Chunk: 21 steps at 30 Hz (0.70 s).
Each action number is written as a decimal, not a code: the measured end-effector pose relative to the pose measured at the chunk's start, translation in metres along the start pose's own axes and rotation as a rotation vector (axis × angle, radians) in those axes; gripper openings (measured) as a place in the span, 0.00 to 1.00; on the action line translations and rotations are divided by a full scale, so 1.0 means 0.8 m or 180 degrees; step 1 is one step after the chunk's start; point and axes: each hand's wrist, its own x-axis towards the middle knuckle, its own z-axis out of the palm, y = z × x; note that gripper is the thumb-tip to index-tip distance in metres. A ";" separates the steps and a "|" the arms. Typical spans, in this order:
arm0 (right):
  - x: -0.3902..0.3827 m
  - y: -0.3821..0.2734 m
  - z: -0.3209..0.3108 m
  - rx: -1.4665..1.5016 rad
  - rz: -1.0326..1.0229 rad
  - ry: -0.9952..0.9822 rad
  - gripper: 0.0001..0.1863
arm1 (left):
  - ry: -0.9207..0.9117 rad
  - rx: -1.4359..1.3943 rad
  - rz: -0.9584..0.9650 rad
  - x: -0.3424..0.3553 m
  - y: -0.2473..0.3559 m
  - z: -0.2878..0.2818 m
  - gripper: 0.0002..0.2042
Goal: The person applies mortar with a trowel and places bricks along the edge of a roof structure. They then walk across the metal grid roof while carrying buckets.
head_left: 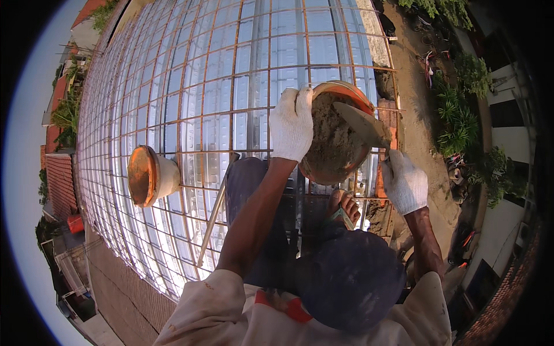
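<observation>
My left hand (291, 124), in a white knit glove, is closed on the rim of an orange bucket (349, 91) tilted beside my knees. Wet grey mortar (323, 141) fills much of this bucket. From the right, my gloved right hand (405, 183) is closed round the handle of a trowel, which is mostly hidden in the fingers. The trowel's pointed, mortar-smeared blade (365, 124) lies across the bucket's right side, over the mortar. Just beyond it, orange bricks (381, 183) run along the slab edge.
Rusty rebar mesh (234, 75) covers ribbed metal decking (248, 52). Another mortar-stained bucket (153, 176) lies on its side at the left. A long-handled tool (213, 216) rests by my leg. My sandalled foot (344, 209) is near the edge, which drops to a dirt lane (427, 132).
</observation>
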 end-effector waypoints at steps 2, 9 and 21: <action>0.035 -0.008 0.003 -0.0404 -0.0100 -0.0216 0.09 | 0.0016 -0.0155 -0.0008 0.001 0.000 0.000 0.18; 0.038 -0.040 0.040 -0.1024 -0.0761 -0.1112 0.12 | 0.0089 -0.0336 -0.0057 -0.017 -0.011 -0.002 0.10; -0.003 -0.033 0.039 0.1035 0.0091 -0.1303 0.13 | 0.0309 -0.1186 -0.0688 -0.031 0.037 -0.016 0.08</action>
